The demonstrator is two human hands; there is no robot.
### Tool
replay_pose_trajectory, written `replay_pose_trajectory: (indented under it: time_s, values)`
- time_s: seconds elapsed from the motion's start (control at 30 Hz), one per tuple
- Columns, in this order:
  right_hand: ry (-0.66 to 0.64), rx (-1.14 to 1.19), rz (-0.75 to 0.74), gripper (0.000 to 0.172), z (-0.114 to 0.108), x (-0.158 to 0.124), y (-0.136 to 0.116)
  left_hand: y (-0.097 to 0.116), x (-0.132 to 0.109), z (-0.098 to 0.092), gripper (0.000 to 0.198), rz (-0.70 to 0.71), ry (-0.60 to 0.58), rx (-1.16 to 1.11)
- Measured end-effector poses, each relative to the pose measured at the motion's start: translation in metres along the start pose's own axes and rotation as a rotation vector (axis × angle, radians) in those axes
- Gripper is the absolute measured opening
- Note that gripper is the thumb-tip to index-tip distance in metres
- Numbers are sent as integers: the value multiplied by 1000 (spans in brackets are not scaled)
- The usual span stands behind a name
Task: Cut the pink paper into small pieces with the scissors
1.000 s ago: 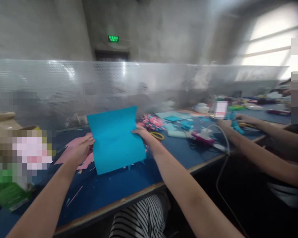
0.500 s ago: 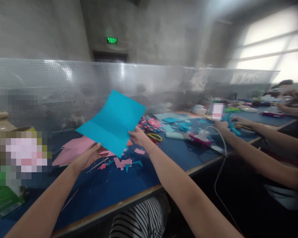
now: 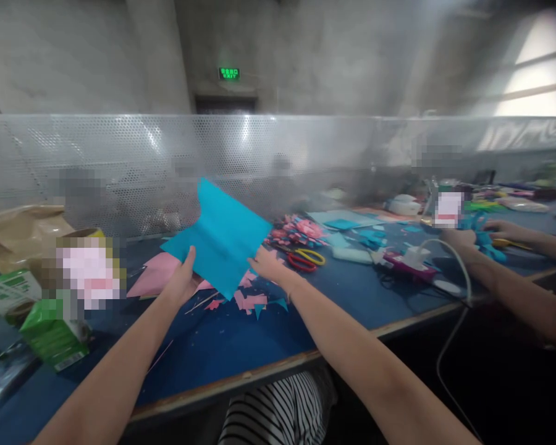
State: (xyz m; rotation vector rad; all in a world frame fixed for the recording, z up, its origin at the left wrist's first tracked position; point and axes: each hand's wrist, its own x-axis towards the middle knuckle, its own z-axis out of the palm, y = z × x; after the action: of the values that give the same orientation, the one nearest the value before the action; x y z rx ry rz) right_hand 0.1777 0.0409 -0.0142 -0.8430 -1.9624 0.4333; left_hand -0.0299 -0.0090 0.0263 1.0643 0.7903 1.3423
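A bright blue sheet of paper (image 3: 227, 238) is held up above the table, bent along its left part. My left hand (image 3: 183, 279) grips its lower left edge, thumb on top. At its right edge, my right hand (image 3: 266, 264) pinches the paper. Beneath lie pink sheets (image 3: 155, 275) and small pink scraps (image 3: 250, 301), with a blue scrap (image 3: 258, 310) beside them. Red-handled scissors (image 3: 301, 262) and yellow-handled scissors (image 3: 311, 256) rest right of my right hand, in front of a pile of pink and blue paper pieces (image 3: 301, 230).
Green boxes (image 3: 55, 337) and a brown paper bag (image 3: 28, 238) stand at the left. A purple power strip (image 3: 405, 264) with a white cable lies to the right. Beyond it, another person's hands (image 3: 461, 240) hold blue pieces. A perforated screen (image 3: 241, 145) runs behind the table.
The blue sheet's left part has bent up more, and my left hand has moved closer to my right hand. The view has turned left, bringing more boxes into sight.
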Motion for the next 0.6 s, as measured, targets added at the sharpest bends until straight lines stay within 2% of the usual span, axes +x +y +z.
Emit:
replay_pose_trajectory:
  time_s: [0.07,0.17,0.27,0.43,0.5,0.6]
  values:
    - [-77,-180,-141,51,2,-2,-9,0,-1,1,56,31,-60,-32]
    - [-146,-297,-183,69,3,-7,-20,1,-4,3,61,69,-110,-49]
    - [-172,-342,-183,72,3,-9,-23,2,-4,3,58,54,-21,-36]
    - [-272,-245,-193,67,0,-9,-23,0,3,-1,48,-43,196,36]
    - [-292,-149,-167,63,-4,-8,-26,0,4,-2,42,-34,208,47]
    - [-237,80,-95,58,-10,-7,-30,3,1,0,37,18,192,56]
